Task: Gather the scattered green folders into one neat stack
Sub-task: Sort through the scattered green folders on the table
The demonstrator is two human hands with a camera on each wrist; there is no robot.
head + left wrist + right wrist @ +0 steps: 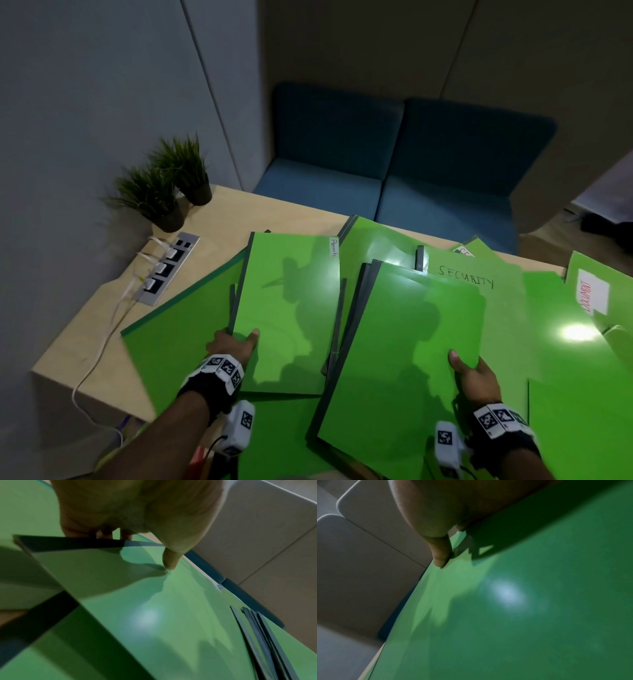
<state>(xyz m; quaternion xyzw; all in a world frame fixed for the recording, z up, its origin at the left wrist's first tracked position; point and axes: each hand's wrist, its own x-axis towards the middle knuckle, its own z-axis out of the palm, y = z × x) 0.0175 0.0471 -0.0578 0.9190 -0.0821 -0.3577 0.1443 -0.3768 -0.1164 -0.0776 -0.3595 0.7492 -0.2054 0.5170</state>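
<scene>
Table (219, 219) is showing bare wood only at left and far edge; green folders (565, 359) are overlapping everywhere else. Left hand (233, 342) is pinching Permits folder (291, 308), thumb on top. Right hand (474, 371) is gripping front folder bundle (394, 359) likewise

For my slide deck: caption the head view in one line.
Left hand grips the Permits folder, right hand grips a plain green folder, others scattered over the table.
</scene>
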